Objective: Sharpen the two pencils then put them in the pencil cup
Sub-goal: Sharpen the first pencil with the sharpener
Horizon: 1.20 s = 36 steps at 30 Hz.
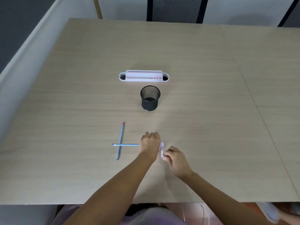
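Note:
Two blue pencils lie crossed on the table. One pencil (pixel 120 141) runs near to far with a red tip at its far end. The other pencil (pixel 125 145) lies sideways over it, and its right end goes under my left hand (pixel 150 144), which is closed over it. A small white and purple sharpener (pixel 162 148) shows between my hands. My right hand (pixel 175 158) pinches the sharpener's near end. The black mesh pencil cup (pixel 150 98) stands upright further back, with no pencils showing in it.
A white and pink desk organiser (pixel 144 76) lies behind the cup. A black mesh chair (pixel 175 9) stands at the table's far edge. A grey wall runs along the left. The table's near edge is at my lap.

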Tool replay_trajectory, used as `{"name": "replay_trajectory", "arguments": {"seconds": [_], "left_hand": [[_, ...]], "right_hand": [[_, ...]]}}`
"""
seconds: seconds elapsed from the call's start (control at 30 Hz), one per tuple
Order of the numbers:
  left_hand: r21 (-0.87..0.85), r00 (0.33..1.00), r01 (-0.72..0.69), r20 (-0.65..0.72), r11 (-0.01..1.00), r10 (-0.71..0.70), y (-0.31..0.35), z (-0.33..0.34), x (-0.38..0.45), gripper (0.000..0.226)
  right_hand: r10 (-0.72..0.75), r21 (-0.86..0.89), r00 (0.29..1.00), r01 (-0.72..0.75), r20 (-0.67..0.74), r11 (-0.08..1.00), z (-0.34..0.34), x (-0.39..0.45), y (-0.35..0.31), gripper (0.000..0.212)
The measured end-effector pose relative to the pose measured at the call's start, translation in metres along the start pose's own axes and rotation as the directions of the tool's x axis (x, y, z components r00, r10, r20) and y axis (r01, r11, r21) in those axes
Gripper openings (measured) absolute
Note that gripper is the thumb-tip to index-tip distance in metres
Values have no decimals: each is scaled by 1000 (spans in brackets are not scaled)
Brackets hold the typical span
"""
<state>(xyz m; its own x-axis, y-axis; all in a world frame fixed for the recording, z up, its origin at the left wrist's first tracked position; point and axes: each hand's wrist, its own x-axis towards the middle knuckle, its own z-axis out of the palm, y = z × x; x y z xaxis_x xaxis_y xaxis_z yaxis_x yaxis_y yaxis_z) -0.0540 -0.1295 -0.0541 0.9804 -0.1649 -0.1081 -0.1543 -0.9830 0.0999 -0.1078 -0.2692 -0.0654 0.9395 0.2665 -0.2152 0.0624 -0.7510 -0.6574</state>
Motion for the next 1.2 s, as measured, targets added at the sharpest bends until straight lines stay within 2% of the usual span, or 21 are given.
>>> {"name": "replay_trajectory", "arguments": {"seconds": [0.1, 0.2, 0.27, 0.4, 0.5, 0.6, 0.7, 0.77, 0.9, 1.0, 1.1, 1.2], "left_hand": [[6, 1000, -11, -14, 1000, 12, -2, 1, -1, 55], [7, 999, -39, -23, 999, 39, -3, 1, -2, 52], [10, 999, -33, -23, 999, 34, -4, 0, -1, 52], [22, 998, -57, -6, 998, 57, -5, 2, -1, 49], [24, 999, -31, 8, 999, 31, -4, 2, -1, 53], [48, 1000, -2, -2, 999, 2, 0, 0, 0, 53], [61, 1000, 14, -22, 998, -13, 1, -1, -1, 52], [61, 1000, 8, -14, 998, -7, 1, 0, -2, 54], [33, 1000, -4, -3, 999, 4, -1, 1, -2, 54], [28, 999, -43, -17, 999, 43, 0, -4, -2, 45], [39, 999, -37, -37, 999, 38, 2, -8, -1, 36], [36, 1000, -4, -21, 999, 4, 4, -5, -1, 42]], "right_hand": [[-32, 37, 999, 32, -1, 999, -33, 5, -20, 17], [-138, -36, 990, 140, 34, 990, -61, 38, -27, 14], [-159, -92, 986, 163, 53, 982, -68, 60, -23, 15], [-126, -150, 991, 130, 38, 980, -49, 82, -11, 13], [-44, -197, 997, 55, 59, 979, -21, 66, -3, 19], [14, -129, 997, -4, 74, 992, -2, 28, 2, 21], [-20, -68, 995, 27, 100, 997, -19, 9, -8, 25], [-31, -91, 991, 43, 129, 995, -41, 16, -18, 19], [-101, -140, 993, 109, 60, 984, -66, 56, -27, 14], [-105, -172, 994, 108, 29, 979, -59, 80, -16, 8], [-51, -195, 997, 62, 56, 979, -39, 81, -1, 9], [-50, -209, 997, 62, 60, 976, -15, 52, -1, 9]]}}
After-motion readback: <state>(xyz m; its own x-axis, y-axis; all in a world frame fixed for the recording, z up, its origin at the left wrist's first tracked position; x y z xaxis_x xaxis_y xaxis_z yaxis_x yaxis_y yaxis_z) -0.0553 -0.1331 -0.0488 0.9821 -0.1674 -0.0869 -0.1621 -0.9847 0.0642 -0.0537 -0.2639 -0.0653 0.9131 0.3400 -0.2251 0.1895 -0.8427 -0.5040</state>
